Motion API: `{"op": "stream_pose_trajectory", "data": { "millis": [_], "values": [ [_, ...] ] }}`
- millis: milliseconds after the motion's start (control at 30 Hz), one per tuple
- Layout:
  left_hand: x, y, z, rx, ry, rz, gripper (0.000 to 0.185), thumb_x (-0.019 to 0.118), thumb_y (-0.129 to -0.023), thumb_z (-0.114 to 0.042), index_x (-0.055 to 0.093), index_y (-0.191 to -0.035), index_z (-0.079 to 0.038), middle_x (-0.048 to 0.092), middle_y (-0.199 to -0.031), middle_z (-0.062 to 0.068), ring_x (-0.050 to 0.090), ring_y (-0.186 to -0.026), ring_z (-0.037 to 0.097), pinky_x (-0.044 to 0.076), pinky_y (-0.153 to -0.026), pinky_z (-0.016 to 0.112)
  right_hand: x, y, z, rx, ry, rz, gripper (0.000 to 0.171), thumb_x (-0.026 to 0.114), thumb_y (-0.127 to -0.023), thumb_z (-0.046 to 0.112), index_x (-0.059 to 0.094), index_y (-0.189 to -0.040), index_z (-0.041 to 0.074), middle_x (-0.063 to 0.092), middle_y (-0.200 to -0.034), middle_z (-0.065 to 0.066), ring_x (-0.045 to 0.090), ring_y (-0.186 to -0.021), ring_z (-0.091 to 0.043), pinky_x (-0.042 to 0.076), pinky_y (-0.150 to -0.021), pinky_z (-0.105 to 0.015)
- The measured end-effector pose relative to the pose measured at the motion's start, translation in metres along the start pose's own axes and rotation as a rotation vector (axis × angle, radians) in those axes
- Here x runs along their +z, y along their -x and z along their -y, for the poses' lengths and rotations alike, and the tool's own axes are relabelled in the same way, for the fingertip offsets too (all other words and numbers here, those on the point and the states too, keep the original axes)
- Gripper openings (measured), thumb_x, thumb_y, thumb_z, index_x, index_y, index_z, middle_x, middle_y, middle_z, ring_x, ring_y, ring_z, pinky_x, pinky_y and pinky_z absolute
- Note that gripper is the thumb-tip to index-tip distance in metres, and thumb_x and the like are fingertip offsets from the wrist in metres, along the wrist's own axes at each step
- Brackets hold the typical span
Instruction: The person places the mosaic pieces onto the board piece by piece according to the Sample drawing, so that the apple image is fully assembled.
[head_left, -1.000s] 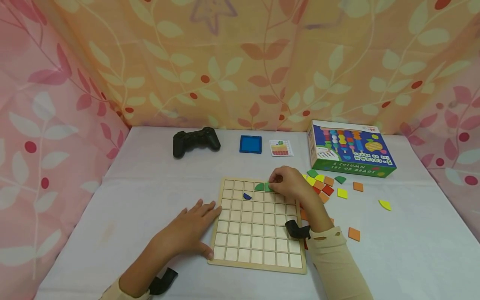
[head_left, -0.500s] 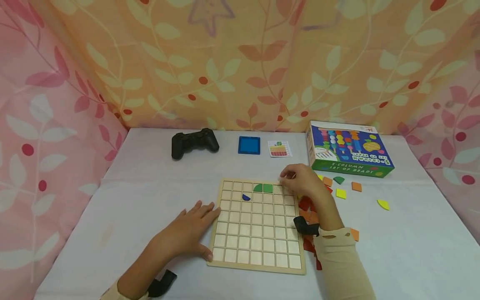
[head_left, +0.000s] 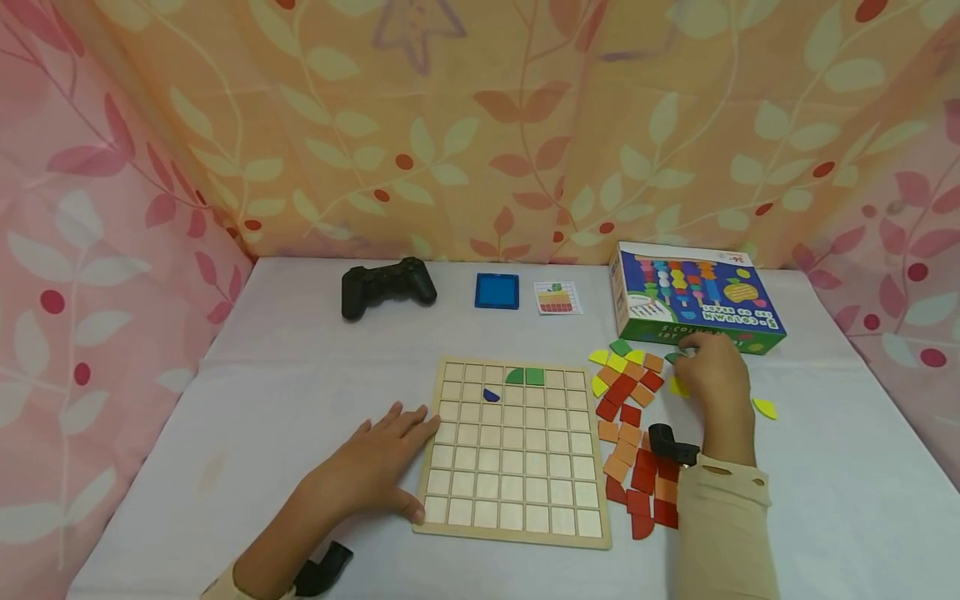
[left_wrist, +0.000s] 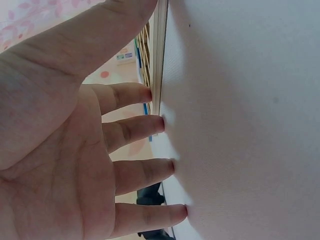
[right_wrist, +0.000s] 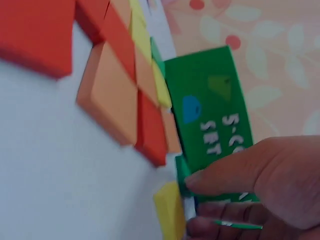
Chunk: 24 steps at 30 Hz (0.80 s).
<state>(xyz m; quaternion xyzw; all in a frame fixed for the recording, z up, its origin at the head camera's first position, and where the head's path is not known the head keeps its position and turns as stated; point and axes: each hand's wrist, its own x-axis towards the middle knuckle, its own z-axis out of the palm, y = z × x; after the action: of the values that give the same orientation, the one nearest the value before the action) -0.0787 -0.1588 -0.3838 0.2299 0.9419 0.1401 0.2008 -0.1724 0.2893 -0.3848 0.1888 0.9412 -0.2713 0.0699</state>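
My left hand (head_left: 390, 454) lies spread at the left side of the wooden grid board (head_left: 426, 500), fingertips and thumb at its edge. In the left wrist view the fingers (left_wrist: 132, 130) are straight, fingertips down by the board's side. On the board, a green quarter-circle tile (head_left: 515, 377) and a green square tile (head_left: 535, 377) sit side by side in the top row. A dark blue half-round piece (head_left: 491, 395) lies lower left of them. My right hand (head_left: 716, 379) pinches at another green tile (right_wrist: 181, 170) with thumb and fingers, low on the table before the box.
Loose red (head_left: 643, 481), orange and yellow tiles spread right of the board. Behind stand a colourful box (head_left: 697, 300), a small pattern card (head_left: 557, 297), a blue square tray (head_left: 497, 291) and a black game controller (head_left: 388, 287). A yellow tile (head_left: 765, 408) lies far right.
My right hand has let go of the green square tile on the board and moved right to the green tile near the box. My left hand has stayed at the board's edge.
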Motion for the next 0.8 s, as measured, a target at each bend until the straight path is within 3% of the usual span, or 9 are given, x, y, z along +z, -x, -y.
{"op": "stream_pose_trajectory", "data": {
  "millis": [167, 400, 633, 800],
  "values": [
    [-0.001, 0.001, -0.001, -0.002, 0.007, 0.001, 0.116, 0.093, -0.060, -0.048, 0.038, -0.155, -0.011, 0.032, -0.160, 0.013, 0.019, -0.149, 0.040, 0.025, -0.109, 0.068, 0.000, -0.003, -0.008, 0.020, -0.027, 0.005, 0.046, 0.066, -0.091, 0.012, 0.059, -0.132, -0.007, 0.048, -0.135, -0.032, 0.042, -0.115, -0.048, 0.035, -0.101, -0.066],
    [-0.002, 0.003, -0.002, -0.001, 0.012, -0.003, 0.116, 0.093, -0.060, -0.047, 0.039, -0.155, -0.011, 0.033, -0.160, 0.013, 0.021, -0.148, 0.040, 0.025, -0.108, 0.069, 0.001, -0.001, -0.004, 0.000, -0.043, 0.013, 0.042, 0.070, -0.090, 0.009, 0.055, -0.126, -0.007, 0.054, -0.115, -0.029, 0.048, -0.103, -0.043, 0.046, -0.091, -0.058],
    [-0.002, 0.003, -0.002, -0.002, 0.005, 0.000, 0.116, 0.093, -0.060, -0.048, 0.039, -0.155, -0.012, 0.033, -0.160, 0.012, 0.021, -0.148, 0.040, 0.026, -0.108, 0.068, -0.003, 0.003, 0.003, -0.038, -0.026, 0.083, 0.045, 0.059, -0.094, 0.019, 0.056, -0.134, -0.004, 0.048, -0.132, -0.032, 0.044, -0.111, -0.047, 0.042, -0.095, -0.066],
    [-0.001, 0.002, -0.001, 0.002, 0.000, -0.002, 0.116, 0.093, -0.060, -0.048, 0.039, -0.155, -0.011, 0.033, -0.160, 0.012, 0.021, -0.148, 0.040, 0.026, -0.108, 0.068, -0.003, 0.006, 0.008, -0.107, -0.083, 0.064, 0.037, 0.065, -0.095, 0.023, 0.062, -0.124, 0.000, 0.060, -0.117, -0.027, 0.052, -0.103, -0.042, 0.047, -0.088, -0.059]
  ]
}}
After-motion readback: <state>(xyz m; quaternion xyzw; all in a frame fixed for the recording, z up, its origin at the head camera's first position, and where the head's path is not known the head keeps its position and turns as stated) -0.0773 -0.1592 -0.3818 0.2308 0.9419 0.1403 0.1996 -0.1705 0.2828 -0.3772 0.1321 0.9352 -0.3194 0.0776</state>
